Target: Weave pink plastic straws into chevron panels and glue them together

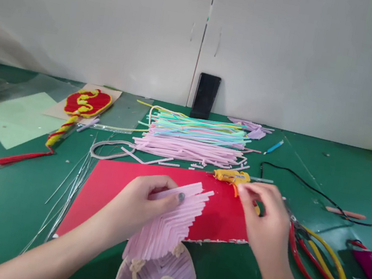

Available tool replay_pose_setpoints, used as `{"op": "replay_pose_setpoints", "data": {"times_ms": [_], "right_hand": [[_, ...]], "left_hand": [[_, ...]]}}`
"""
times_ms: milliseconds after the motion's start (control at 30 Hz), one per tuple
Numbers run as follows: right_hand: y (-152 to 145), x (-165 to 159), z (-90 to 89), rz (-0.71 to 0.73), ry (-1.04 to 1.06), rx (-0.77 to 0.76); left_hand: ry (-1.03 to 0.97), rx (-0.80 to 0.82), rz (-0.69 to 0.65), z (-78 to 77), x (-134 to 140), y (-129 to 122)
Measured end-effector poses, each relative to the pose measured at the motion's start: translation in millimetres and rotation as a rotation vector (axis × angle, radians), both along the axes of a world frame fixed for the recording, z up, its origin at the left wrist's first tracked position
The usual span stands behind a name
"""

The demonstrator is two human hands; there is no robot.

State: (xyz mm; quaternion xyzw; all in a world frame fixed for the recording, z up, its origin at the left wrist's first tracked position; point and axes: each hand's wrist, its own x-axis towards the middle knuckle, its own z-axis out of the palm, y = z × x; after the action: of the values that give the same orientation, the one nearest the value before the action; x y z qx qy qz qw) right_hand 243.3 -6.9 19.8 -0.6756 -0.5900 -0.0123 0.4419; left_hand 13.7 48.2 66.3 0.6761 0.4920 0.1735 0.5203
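My left hand [158, 200] pinches a pale pink panel of chenille stems [171, 230], laid side by side in a slanted chevron pattern, thumb on top. Under it, a lilac oval piece [180, 276] with cream cord loops and a braided edge is partly hidden. On the red sheet [120, 190] lies a yellow glue gun [228, 175] with an orange trigger. My right hand [268, 215] is closed at its grip, thumb near the trigger, and part of the handle shows between thumb and fingers.
Pink, blue and green chenille stems [191, 147] are piled behind the red sheet. A black phone [205, 96] leans on the wall. Red-and-yellow scissors [316, 256] lie right, by a black cable [313, 189]. Thin wires [73, 192] and a red-yellow tasselled fan [88, 103] lie left.
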Motion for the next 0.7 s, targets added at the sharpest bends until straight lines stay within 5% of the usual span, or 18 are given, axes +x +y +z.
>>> {"op": "replay_pose_setpoints", "data": {"times_ms": [100, 200, 700], "right_hand": [[-5.6, -21.0, 12.2, 0.328, 0.307, -0.284], [-8.1, -30.8, 15.5, 0.457, 0.437, -0.374], [-8.4, -27.9, 18.0, 0.486, 0.474, -0.428]], "left_hand": [[0.004, -0.013, -0.03, -2.7, 3.5, -3.3], [0.019, -0.044, -0.062, -2.0, 7.3, -6.1], [-0.049, -0.026, -0.114, -9.1, 12.4, -11.1]]}}
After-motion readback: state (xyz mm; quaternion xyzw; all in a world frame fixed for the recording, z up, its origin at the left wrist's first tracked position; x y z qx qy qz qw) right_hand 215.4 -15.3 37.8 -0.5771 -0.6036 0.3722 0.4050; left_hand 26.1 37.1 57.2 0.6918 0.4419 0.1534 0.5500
